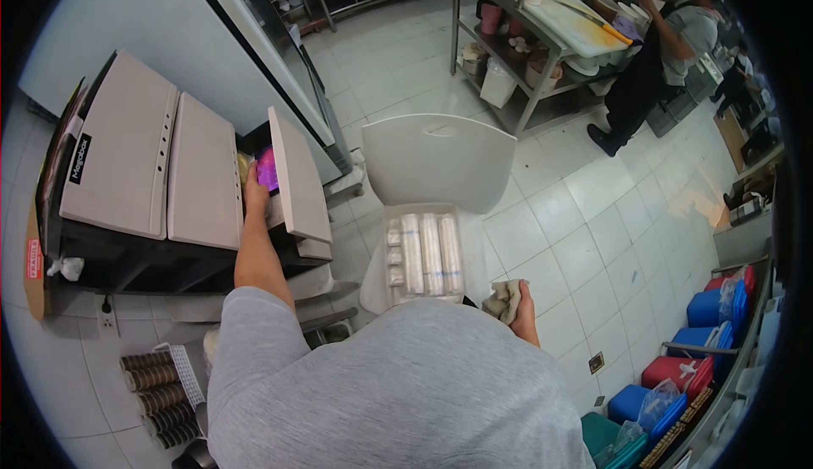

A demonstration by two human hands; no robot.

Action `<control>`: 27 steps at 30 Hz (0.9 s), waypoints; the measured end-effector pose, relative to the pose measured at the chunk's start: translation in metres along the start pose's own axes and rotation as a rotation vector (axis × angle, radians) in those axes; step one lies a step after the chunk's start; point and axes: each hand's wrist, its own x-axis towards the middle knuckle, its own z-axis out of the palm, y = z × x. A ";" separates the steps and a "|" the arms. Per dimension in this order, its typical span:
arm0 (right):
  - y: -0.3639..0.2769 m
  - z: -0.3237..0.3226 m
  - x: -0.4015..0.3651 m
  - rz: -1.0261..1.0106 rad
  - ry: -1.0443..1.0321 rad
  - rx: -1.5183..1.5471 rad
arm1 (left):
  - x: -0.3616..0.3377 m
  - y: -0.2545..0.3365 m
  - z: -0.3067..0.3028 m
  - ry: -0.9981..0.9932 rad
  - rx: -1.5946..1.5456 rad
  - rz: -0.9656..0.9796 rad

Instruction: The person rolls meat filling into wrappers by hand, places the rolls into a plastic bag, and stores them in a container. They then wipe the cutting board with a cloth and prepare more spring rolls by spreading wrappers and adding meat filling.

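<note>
My left hand (252,191) reaches into the pulled-out drawer (298,177) of a beige and black drawer cabinet (203,172). It is beside a bright purple and pink package (268,169) and something yellowish (244,166); its fingertips are too hidden to show a grip. Low on my right side, my right hand (525,310) is closed around a crumpled beige cloth (503,301). Directly in front of me, a clear bin (460,223) packed with white wrapped sleeves (430,253) rests on a white chair (436,160).
A tall pale refrigerator (161,20) stands behind the cabinet. Ahead on the right, a person (669,54) works at a steel table (542,33) with a cutting board and bowls. Lidded blue, red and green bins (677,376) line the right. Stacked brown cups (161,388) are at lower left.
</note>
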 end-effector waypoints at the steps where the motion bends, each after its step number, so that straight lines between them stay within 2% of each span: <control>1: 0.001 0.000 0.006 -0.008 -0.020 -0.013 | 0.000 0.001 0.000 -0.006 0.050 0.013; 4: 0.000 0.004 0.013 -0.030 -0.077 -0.042 | -0.006 0.023 -0.004 -0.060 0.133 -0.077; 7: -0.003 0.012 0.008 -0.043 -0.081 -0.069 | 0.000 0.014 -0.001 0.008 0.103 -0.013; 10: -0.003 0.010 0.006 -0.048 -0.087 -0.064 | 0.000 0.006 -0.005 0.036 0.100 -0.030; 13: 0.000 0.003 0.004 -0.024 -0.055 -0.027 | 0.000 -0.016 -0.008 -0.008 0.004 0.107; 19: 0.001 -0.001 0.002 -0.018 -0.075 0.010 | -0.007 -0.019 -0.009 -0.045 0.029 0.069; 22: -0.003 -0.001 0.003 -0.034 -0.071 0.010 | -0.007 -0.020 -0.004 -0.041 0.145 0.098; 25: -0.006 0.001 -0.002 -0.050 -0.083 0.027 | -0.006 -0.004 -0.011 -0.103 0.208 0.001; 27: -0.008 0.002 -0.004 -0.064 -0.084 0.039 | 0.004 -0.002 -0.011 -0.086 0.109 -0.018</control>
